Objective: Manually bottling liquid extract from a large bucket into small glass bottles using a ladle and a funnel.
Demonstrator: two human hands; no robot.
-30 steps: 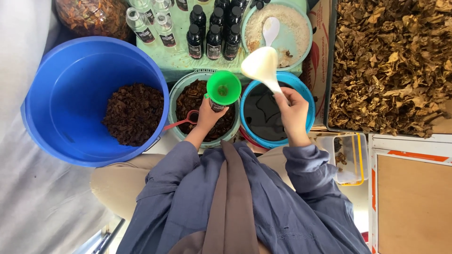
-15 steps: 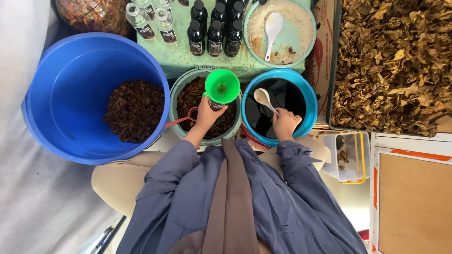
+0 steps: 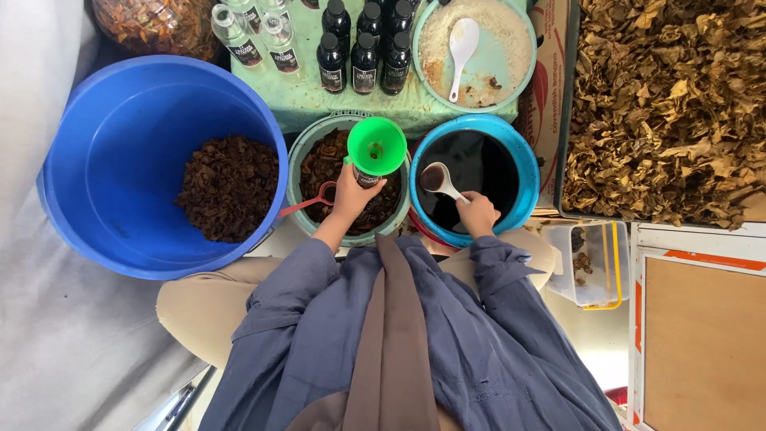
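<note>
Two hands work over a row of round containers seen from above. Left hand point(image 3: 351, 194) wraps its fingers around a small bottle point(image 3: 368, 179), largely hidden beneath the green funnel point(image 3: 377, 147) seated in its neck; bottle and funnel are held over the teal bowl point(image 3: 297, 164) of dark brown plant matter, in which a red-handled scoop point(image 3: 307, 203) rests. Right hand point(image 3: 477, 214) closes its fingers on the handle of a white ladle point(image 3: 438, 179), whose cup holds dark liquid and sits just above the surface in the blue bowl point(image 3: 523, 172) of dark liquid, immediately right of the funnel. To the left stands a large blue tub point(image 3: 120, 160) with a heap of dark brown material at its bottom. Farther away, on a pale green cloth point(image 3: 303, 96), stand dark filled bottles point(image 3: 363, 48), clear bottles point(image 3: 255, 32) and a light bowl point(image 3: 523, 56) holding a white spoon point(image 3: 461, 44). At far right, a tray of dried leaves point(image 3: 662, 104) fills the corner.
</note>
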